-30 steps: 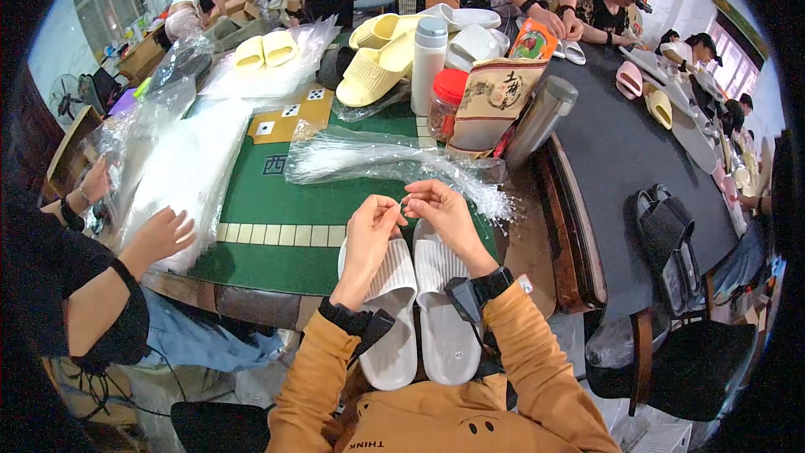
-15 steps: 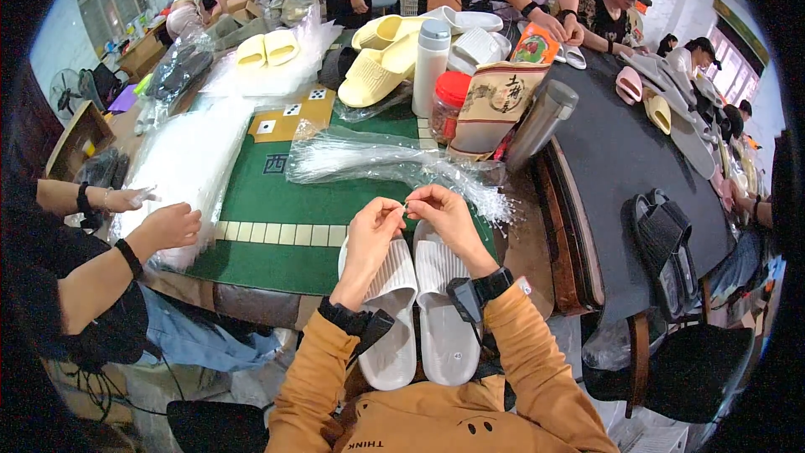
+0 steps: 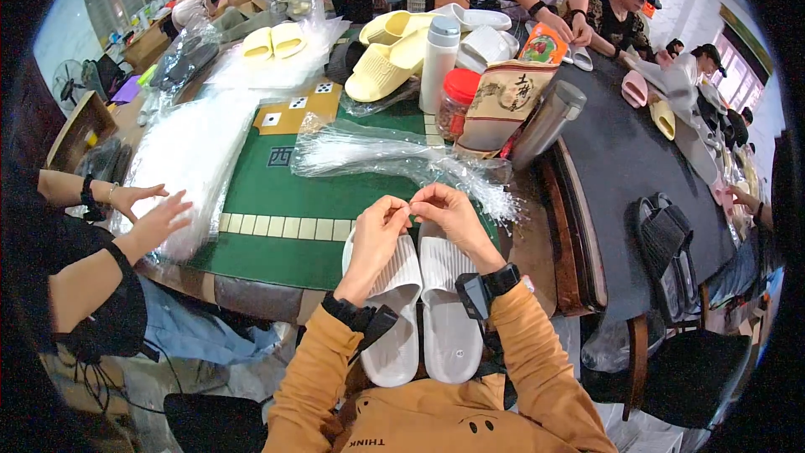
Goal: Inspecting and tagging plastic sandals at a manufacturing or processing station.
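My left hand (image 3: 377,235) and my right hand (image 3: 451,216) meet fingertip to fingertip above the toe ends of a pair of light grey slippers. Both are closed in a pinch; whatever lies between the fingers is too small to make out. Below my wrists, the left slipper (image 3: 391,356) and the right slipper (image 3: 451,347) lie side by side, toes pointing away from me, their ribbed straps partly covered by my hands. Just beyond my fingers, a bundle of thin white plastic strands (image 3: 360,153) lies in a clear bag on the green tabletop (image 3: 260,263).
Clear plastic bags (image 3: 184,168) are stacked at the left, under a co-worker's hands (image 3: 155,214). Yellow slippers (image 3: 386,67), a white bottle (image 3: 438,63), a red-lidded jar (image 3: 457,101), a paper pouch (image 3: 507,105) and a steel flask (image 3: 549,122) stand beyond. Black slippers (image 3: 665,243) lie right.
The co-worker's fingers at the left have spread over the plastic bags. My hands stay pinched together, fingertips slightly closer. The whole view has shifted a little.
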{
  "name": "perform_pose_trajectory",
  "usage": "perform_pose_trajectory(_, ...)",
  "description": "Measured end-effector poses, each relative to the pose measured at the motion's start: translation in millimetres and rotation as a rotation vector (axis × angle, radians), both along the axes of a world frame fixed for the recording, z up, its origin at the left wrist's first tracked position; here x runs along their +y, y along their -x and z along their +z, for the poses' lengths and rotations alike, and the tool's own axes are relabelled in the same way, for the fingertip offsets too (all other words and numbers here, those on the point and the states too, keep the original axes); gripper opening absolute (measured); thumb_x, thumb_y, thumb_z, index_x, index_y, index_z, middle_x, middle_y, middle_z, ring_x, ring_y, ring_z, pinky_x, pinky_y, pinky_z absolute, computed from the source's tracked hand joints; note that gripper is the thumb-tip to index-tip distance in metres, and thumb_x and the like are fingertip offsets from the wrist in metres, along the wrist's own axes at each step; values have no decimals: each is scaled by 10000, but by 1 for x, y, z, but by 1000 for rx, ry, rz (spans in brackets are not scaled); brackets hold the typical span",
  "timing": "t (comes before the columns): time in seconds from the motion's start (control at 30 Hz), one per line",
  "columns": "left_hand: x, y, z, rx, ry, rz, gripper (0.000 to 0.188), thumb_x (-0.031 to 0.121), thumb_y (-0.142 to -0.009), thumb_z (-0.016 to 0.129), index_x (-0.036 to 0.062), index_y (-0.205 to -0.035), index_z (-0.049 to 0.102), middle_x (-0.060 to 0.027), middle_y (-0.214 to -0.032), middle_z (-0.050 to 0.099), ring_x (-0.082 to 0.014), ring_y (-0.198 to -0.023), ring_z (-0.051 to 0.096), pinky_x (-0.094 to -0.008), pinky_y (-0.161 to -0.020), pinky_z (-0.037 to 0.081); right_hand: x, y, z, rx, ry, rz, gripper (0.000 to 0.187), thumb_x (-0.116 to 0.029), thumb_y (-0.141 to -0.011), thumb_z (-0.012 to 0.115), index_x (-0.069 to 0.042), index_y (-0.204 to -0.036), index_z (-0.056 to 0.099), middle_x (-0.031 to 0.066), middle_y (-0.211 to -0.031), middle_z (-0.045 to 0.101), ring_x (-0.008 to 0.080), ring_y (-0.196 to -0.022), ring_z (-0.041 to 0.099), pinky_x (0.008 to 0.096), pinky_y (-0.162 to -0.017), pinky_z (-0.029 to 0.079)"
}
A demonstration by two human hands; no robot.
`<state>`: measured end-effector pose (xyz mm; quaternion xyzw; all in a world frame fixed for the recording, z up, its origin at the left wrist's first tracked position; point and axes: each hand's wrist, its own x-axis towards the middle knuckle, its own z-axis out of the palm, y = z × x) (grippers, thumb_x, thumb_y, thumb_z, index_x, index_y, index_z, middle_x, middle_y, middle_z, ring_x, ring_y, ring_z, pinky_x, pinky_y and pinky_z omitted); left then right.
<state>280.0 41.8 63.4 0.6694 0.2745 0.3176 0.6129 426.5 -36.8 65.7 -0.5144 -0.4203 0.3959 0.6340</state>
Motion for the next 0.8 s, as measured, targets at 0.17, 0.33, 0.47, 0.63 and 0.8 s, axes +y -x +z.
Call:
perform_pose_trajectory(0.17, -4, 1, 0, 66, -149, 34, 69, 59, -934, 564, 1, -907, 592, -12, -732, 602, -80, -664, 560, -234, -614, 463, 0, 0, 1, 5, 47, 32, 60, -70, -884, 671, -40, -913, 628, 6, -901, 651, 55, -782, 597, 203, -688, 503)
perform_pose_trajectory(0.33, -9, 1, 2, 93, -272, 116, 64, 50, -904, 567, -7, -876, 576, -86, -683, 615, -159, -623, 608, -305, -590, 476, 0, 1, 2, -2, 104, 60, 69, -61, -877, 675, -55, -897, 609, -4, -893, 643, 50, -775, 593, 191, -658, 504)
perform_pose_trajectory(0.47, -10, -2, -3, 117, -446, 188, 64, 53, -902, 575, -10, -895, 584, -88, -692, 627, -161, -625, 615, -314, -584, 476, 0, 0, -2, 26, 129, 61, 75, -59, -875, 675, -60, -904, 606, -8, -891, 639, 45, -771, 589, 186, -645, 503)
perform_pose_trajectory(0.63, -16, -5, 9, 57, -249, 140, 125, 85, -927, 578, -22, -979, 618, -76, -772, 655, -118, -652, 599, -264, -607, 484, -1, 1, -3, -4, 25, -45, 78, -93, -888, 661, -28, -911, 623, 10, -852, 628, 63, -741, 584, 200, -608, 507)
perform_pose_trajectory(0.8, -9, 2, 6, 164, -295, 72, 146, 79, -914, 555, -12, -1004, 625, -51, -766, 619, -136, -692, 572, -290, -667, 488, -1, 0, 1, -56, 73, -79, 151, -127, -897, 645, -36, -1016, 626, 8, -891, 641, 76, -712, 603, 211, -615, 499)
